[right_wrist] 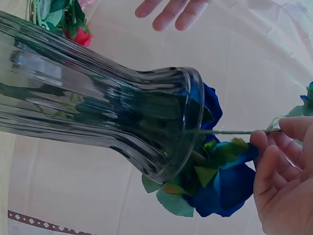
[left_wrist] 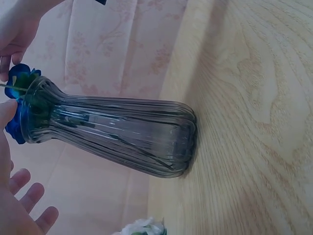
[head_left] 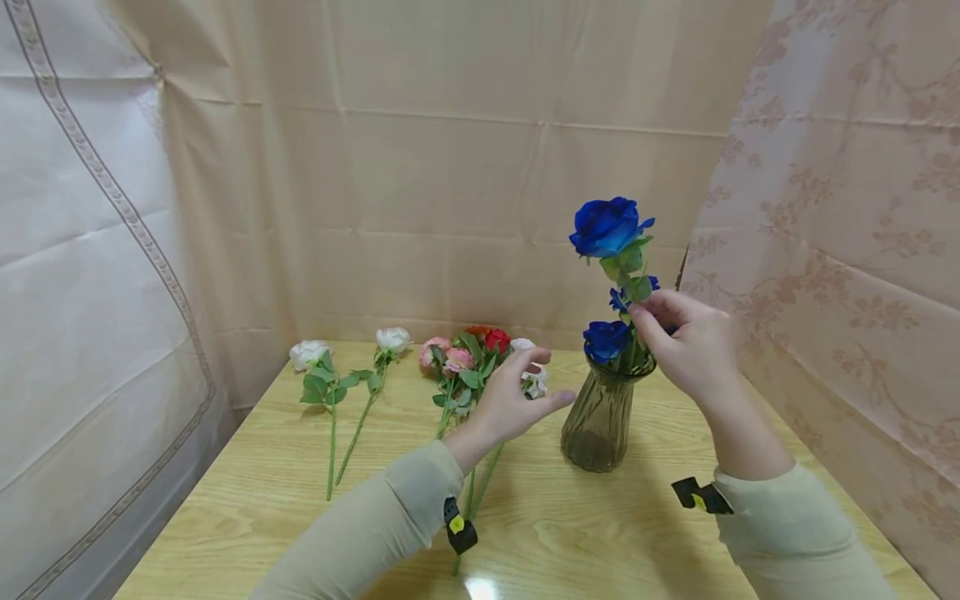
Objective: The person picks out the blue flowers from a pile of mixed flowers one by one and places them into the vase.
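Observation:
A ribbed, tinted glass vase (head_left: 597,417) stands upright on the table. Blue roses (head_left: 606,342) sit at its mouth, their stems seen through the glass in the left wrist view. Above them rises a taller blue rose (head_left: 609,227), whose green stem (right_wrist: 234,131) my right hand (head_left: 693,346) pinches between thumb and fingers. That stem runs down into the vase mouth. To the left of the vase my left hand (head_left: 513,398) holds nothing, fingers spread and slightly bent, apart from the glass.
Two white roses (head_left: 309,355) with long stems lie on the table (head_left: 247,500) at left. A bunch with pink flowers (head_left: 459,360), a red rose (head_left: 497,339) and white flowers lies behind my left hand. Curtains (head_left: 450,183) hang at the back and both sides.

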Available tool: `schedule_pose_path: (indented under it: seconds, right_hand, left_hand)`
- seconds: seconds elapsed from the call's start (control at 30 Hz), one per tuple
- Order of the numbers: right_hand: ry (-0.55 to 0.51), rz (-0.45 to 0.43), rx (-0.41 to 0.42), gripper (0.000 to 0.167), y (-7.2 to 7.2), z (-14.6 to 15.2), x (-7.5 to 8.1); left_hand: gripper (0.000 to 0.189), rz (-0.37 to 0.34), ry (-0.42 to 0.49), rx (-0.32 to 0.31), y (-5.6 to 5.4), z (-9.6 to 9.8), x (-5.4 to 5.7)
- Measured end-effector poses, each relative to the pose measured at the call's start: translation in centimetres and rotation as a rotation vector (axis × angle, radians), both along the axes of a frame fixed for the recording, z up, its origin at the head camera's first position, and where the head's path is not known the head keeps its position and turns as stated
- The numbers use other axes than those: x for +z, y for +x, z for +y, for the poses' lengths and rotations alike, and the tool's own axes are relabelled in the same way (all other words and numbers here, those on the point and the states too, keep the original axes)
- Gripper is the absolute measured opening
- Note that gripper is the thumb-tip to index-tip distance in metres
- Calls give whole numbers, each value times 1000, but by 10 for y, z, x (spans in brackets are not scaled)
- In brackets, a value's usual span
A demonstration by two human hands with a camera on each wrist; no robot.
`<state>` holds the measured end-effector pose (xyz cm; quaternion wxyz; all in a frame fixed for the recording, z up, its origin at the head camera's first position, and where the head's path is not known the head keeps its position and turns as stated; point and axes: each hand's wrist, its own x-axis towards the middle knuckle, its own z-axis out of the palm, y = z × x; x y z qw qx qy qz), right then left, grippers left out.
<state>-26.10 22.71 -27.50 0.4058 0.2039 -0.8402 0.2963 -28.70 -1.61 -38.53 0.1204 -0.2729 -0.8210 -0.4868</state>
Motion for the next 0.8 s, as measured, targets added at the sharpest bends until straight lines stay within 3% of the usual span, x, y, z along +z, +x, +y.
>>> schedule_pose_path:
  seconds: [0.23, 0.8]
  right_hand:
    - [60, 50, -19, 12, -1, -3, -9]
    - [125, 32, -57, 10, -2, -4, -38]
  left_hand:
    - [67, 0, 6, -1, 0, -3, -3]
    - [69, -30, 37, 18, -2, -10, -14]
